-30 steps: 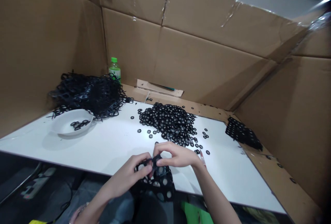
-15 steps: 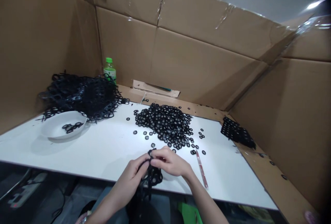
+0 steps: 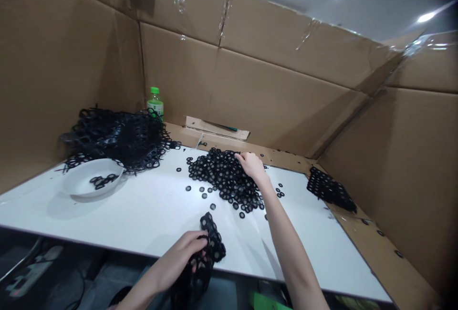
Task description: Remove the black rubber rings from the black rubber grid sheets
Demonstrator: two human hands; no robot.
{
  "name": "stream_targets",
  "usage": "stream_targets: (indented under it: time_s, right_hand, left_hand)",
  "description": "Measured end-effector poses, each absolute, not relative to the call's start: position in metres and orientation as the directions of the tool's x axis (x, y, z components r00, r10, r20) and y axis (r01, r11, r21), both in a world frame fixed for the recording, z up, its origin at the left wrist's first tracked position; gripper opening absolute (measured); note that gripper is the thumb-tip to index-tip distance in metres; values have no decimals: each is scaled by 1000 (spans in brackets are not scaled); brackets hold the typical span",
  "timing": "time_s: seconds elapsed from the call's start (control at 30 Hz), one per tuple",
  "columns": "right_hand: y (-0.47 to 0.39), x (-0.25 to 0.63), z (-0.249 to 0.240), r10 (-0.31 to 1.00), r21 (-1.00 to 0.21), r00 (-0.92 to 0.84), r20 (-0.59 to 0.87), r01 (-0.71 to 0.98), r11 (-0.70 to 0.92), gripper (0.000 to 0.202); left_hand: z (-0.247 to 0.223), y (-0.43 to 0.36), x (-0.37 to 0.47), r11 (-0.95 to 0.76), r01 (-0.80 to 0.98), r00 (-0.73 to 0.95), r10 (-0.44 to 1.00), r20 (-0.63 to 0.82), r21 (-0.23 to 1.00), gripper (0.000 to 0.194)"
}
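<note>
My left hand [image 3: 179, 257] is closed around a floppy black rubbery sheet with round holes [image 3: 212, 236] at the front edge of the white table. Part of that sheet hangs down past the edge, and its upper end lies above my fingertips. Farther back, my right hand [image 3: 253, 167] hovers over or touches the right side of a heap of small black rings [image 3: 222, 176]. Its fingers are pinched together; what is between them, if anything, is too small to make out. Single loose rings [image 3: 213, 206] lie around the heap.
A white bowl [image 3: 73, 183] with a few black pieces stands at left, before a tangled pile of black webbing [image 3: 114, 133]. Behind it is a green-capped bottle [image 3: 155, 105]. Black perforated sheets [image 3: 329, 188] lie at right. Cardboard walls [image 3: 279, 100] enclose the table [image 3: 150, 214].
My right hand has left the black sheet and moved up and away to the ring heap. My left hand keeps hold of the sheet. The red strip at right is now hidden behind my arm.
</note>
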State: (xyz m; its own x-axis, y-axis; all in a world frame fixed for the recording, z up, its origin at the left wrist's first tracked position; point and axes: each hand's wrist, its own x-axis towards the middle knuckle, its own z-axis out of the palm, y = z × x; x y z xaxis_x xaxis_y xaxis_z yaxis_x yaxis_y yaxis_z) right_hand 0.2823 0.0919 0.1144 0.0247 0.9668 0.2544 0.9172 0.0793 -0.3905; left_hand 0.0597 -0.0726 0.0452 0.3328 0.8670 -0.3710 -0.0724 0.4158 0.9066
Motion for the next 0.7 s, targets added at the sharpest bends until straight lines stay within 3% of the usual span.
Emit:
stream_targets:
  time_s: [0.1, 0.23, 0.47, 0.7]
  right_hand:
    - [49, 261, 112, 950, -469, -57, 306, 860, 203, 39]
    - [-33, 235, 99, 854, -555, -511, 101, 683, 474, 34]
    - [-66, 230, 99, 859, -592, -510, 56, 676, 439, 29]
    - [-61, 233, 97, 741, -594, -660, 122, 549, 587, 24]
  left_hand:
    - [45, -70, 59, 451, -35, 396, 826, -402, 892, 33]
    - [45, -65, 63, 391, -21, 294, 882, -369, 920, 36]
    - [46, -66, 71, 376, -70, 257, 902, -347, 924, 32]
    - [49, -77, 64, 374, -133, 297, 898, -323, 918, 29]
